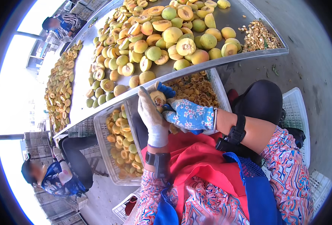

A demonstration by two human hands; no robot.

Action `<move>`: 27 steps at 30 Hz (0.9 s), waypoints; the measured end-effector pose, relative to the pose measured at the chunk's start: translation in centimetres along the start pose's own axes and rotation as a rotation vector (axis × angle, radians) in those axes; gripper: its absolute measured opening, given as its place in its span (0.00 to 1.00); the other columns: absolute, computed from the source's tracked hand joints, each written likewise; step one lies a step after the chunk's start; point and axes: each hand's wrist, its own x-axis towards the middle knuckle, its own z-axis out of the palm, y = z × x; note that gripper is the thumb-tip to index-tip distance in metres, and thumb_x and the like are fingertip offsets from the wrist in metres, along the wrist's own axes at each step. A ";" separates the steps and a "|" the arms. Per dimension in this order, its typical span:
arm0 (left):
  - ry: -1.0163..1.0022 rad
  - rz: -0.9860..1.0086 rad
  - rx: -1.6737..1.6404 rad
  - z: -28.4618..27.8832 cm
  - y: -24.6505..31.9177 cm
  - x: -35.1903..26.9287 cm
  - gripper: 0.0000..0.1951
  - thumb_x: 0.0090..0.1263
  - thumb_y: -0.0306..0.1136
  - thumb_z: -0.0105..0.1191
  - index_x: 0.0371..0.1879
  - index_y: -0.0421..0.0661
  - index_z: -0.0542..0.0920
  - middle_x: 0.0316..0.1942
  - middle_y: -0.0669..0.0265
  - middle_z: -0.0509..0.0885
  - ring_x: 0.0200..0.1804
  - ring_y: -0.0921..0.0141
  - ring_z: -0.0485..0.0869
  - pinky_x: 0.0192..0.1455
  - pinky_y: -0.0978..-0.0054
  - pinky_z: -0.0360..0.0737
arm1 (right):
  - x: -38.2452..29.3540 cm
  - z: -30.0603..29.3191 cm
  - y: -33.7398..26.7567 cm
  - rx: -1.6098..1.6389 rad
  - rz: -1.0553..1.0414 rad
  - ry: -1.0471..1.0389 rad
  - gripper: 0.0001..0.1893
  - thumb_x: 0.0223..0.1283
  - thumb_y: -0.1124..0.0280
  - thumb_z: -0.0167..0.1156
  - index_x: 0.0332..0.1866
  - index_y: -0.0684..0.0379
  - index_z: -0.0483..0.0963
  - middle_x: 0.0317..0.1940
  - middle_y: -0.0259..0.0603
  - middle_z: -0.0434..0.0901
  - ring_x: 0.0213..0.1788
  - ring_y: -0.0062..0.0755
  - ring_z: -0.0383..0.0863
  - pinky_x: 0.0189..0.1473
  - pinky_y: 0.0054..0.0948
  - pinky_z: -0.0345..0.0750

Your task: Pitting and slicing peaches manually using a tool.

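Observation:
My left hand [153, 118], in a pale knit glove, holds a halved yellow stone fruit [158, 97], apparently an apricot or peach, just below the front edge of a metal table [225, 59]. The cut face and its brown centre are turned up. Blue-coated fingertips curl around the far side of the fruit. My right hand [189, 114], in a blue flowered glove, is closed up against the fruit's near right side. Its fingertips are partly hidden, and whether they grip a small tool cannot be told.
Halved and whole fruits [171, 35] are heaped on the table, with a pile of pits or kernels [260, 36] at its right corner. Below are a crate of small brown pieces [199, 88] and a crate of fruit halves [123, 143]. Two people [63, 180] sit at left.

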 end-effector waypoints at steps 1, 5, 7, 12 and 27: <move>0.043 0.075 0.028 0.6 0.0 -0.2 0.29 0.76 0.57 0.42 0.51 0.37 0.73 0.34 0.56 0.83 0.34 0.64 0.84 0.36 0.67 0.85 | -0.1 -0.2 0.1 0.038 0.040 -0.024 0.14 0.68 0.64 0.50 0.48 0.65 0.69 0.21 0.47 0.80 0.19 0.33 0.80 0.19 0.32 0.74; -0.004 0.068 0.089 -0.5 -0.4 0.4 0.30 0.76 0.58 0.41 0.53 0.36 0.73 0.34 0.57 0.83 0.33 0.65 0.84 0.35 0.68 0.85 | -0.2 0.1 0.2 0.173 0.053 -0.047 0.17 0.68 0.63 0.48 0.47 0.69 0.69 0.16 0.48 0.77 0.17 0.41 0.80 0.18 0.36 0.76; 0.003 0.006 0.118 -0.1 -0.1 0.1 0.31 0.76 0.58 0.41 0.52 0.36 0.73 0.34 0.57 0.83 0.32 0.65 0.84 0.36 0.68 0.85 | 1.2 0.6 2.8 -0.032 -0.119 0.058 0.16 0.67 0.63 0.48 0.47 0.69 0.69 0.16 0.47 0.77 0.16 0.39 0.79 0.17 0.36 0.75; -0.023 -0.042 0.048 -1.1 -0.2 0.3 0.31 0.76 0.58 0.41 0.49 0.35 0.75 0.33 0.56 0.83 0.32 0.65 0.83 0.36 0.67 0.85 | -0.1 -0.1 -0.2 0.070 0.090 -0.101 0.14 0.69 0.62 0.52 0.45 0.64 0.71 0.24 0.38 0.78 0.18 0.24 0.76 0.17 0.24 0.72; -0.236 -0.069 -0.284 -1.5 -1.5 0.6 0.25 0.75 0.53 0.46 0.45 0.36 0.73 0.35 0.59 0.79 0.33 0.65 0.80 0.36 0.67 0.82 | -0.1 -0.2 1.2 1.038 0.344 -0.364 0.12 0.69 0.61 0.53 0.31 0.55 0.70 0.14 0.32 0.69 0.10 0.23 0.68 0.12 0.21 0.65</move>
